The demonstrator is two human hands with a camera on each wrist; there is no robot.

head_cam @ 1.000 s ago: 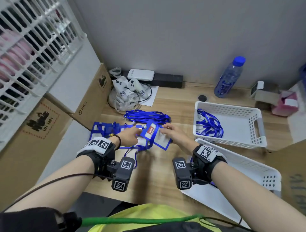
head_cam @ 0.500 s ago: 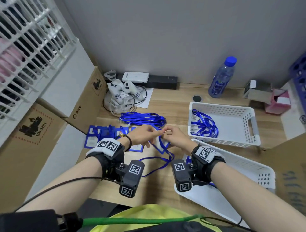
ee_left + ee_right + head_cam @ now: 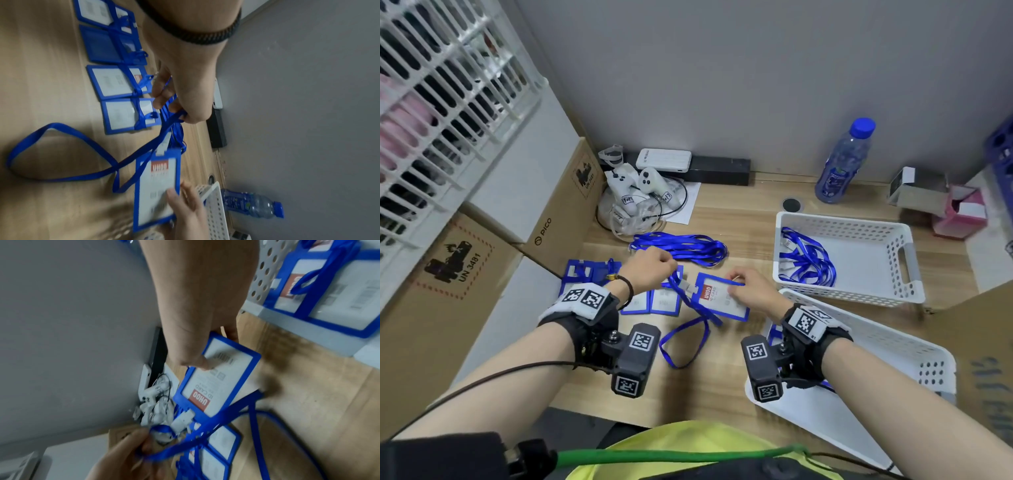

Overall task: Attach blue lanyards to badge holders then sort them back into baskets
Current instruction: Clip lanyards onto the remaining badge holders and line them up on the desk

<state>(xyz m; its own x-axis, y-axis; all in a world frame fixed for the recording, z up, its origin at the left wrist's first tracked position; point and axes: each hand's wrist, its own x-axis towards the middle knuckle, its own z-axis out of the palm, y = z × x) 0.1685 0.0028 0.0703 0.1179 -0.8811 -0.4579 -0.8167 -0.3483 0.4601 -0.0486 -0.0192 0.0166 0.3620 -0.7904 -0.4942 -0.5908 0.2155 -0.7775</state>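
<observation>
Hands (image 3: 650, 270) newly apart; wrist-only basketed badge (image 3: 337, 293).

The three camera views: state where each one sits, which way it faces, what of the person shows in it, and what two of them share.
Head: worn on the head, faces forward and down at the wooden desk; both forearms, left hand and right hand show.
Left wrist: looks along the left hand pinching the blue ribbon lanyard.
Right wrist: looks along the right hand gripping the blue-framed plastic badge holder.
Shared: both wrist views show that holder, the lanyard and the opposite hand's fingers.
</observation>
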